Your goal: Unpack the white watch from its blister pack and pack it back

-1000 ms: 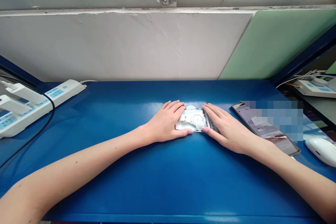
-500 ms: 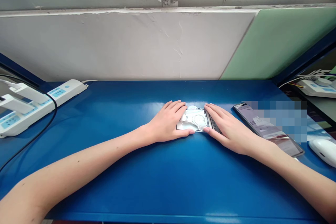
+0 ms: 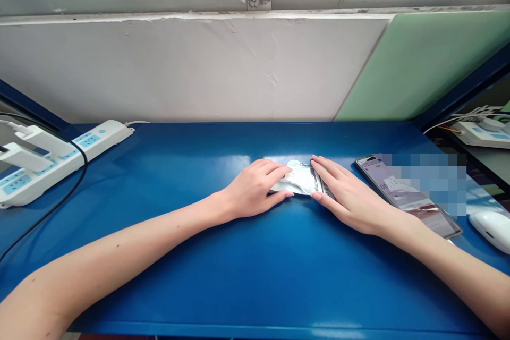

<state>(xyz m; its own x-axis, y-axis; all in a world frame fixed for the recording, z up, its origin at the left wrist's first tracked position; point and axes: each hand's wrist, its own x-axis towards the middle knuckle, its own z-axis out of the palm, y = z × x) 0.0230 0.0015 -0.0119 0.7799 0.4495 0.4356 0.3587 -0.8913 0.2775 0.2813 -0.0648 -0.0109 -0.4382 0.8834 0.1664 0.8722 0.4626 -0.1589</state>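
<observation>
A small flat packet (image 3: 305, 179) with a shiny clear front, dark edges and something white inside lies between my two hands near the middle of the blue table. A round white tab shows at its far edge. My left hand (image 3: 258, 187) grips the packet's left end, fingers bent over the top and thumb at the near edge. On the right end, my right hand (image 3: 345, 191) keeps hold, fingers along the far side and thumb at the near corner. Both palms hide the ends of the packet. What the white content is, I cannot tell.
To the right lies a phone (image 3: 402, 191), partly pixelated, with a white computer mouse (image 3: 492, 228) beyond it. A white power strip (image 3: 85, 143) with plugged-in chargers and a black cable (image 3: 75, 186) is at the left. A wall (image 3: 199, 69) stands behind the table.
My left fingers have slid right, further over the packet, and bent more. The white content now looks bunched, its round coil shape no longer visible. My right hand has hardly moved.
</observation>
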